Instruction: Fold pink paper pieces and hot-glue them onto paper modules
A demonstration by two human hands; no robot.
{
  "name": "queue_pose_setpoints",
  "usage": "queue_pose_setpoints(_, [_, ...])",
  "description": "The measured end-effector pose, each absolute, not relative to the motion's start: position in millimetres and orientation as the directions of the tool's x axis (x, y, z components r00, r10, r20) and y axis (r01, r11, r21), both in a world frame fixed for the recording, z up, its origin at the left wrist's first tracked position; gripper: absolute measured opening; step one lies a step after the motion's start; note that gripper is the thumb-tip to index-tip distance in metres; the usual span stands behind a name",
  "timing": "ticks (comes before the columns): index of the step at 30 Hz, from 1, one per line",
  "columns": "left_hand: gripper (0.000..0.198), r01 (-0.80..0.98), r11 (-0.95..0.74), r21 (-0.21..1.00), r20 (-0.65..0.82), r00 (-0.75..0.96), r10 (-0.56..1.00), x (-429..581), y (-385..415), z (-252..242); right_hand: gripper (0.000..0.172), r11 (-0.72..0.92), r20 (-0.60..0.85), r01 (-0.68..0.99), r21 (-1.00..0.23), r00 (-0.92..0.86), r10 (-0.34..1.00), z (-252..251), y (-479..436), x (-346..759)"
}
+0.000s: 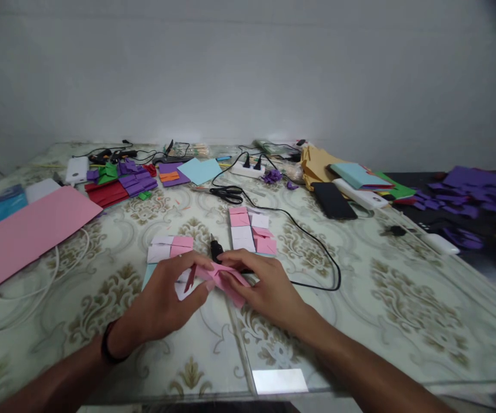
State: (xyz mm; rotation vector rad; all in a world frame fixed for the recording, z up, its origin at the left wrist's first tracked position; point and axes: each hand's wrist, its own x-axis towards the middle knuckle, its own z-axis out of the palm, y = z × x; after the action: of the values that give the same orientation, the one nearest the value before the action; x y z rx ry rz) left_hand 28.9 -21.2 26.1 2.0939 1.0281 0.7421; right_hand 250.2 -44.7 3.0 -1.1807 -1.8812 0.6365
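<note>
Between my two hands is a folded pink paper piece (231,288), held over the patterned tabletop. My left hand (173,295) pinches its left end between thumb and fingers. The right end is in the closed fingers of my right hand (267,284). Just beyond my fingertips lies a black corded tool with a metal tip (216,248), its lower part hidden. A group of white, pink and light blue folded papers (159,252) lies partly under my left hand. Another such group (241,235) lies beyond my right hand.
Pink sheets (37,229) lie at the left. Black scissors (226,194), a power strip (248,170) and purple, red and green folded papers (123,184) are farther back. A phone (333,201) is at the right. A black cable (308,229) loops across the table.
</note>
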Motion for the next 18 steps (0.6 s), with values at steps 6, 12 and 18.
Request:
queue_pose_setpoints(6, [0.013, 0.482, -0.394, 0.783, 0.120, 0.504, 0.855, 31.8, -19.6, 24.3, 0.027, 0.401, 0.364, 0.454, -0.796, -0.170, 0.916, 3.8, -43.5, 250.1])
queue_pose_setpoints(12, [0.023, 0.423, -0.402, 0.812, 0.130, 0.540, 0.831, 36.1, -18.6, 19.8, 0.027, 0.450, 0.380, 0.463, -0.763, -0.242, 0.893, -1.1, -45.8, 250.1])
queue_pose_setpoints(18, [0.012, 0.517, -0.262, 0.815, -0.110, 0.583, 0.805, 33.6, -16.3, 22.7, 0.027, 0.575, 0.484, 0.462, -0.675, -0.311, 0.818, -1.9, -50.5, 246.9])
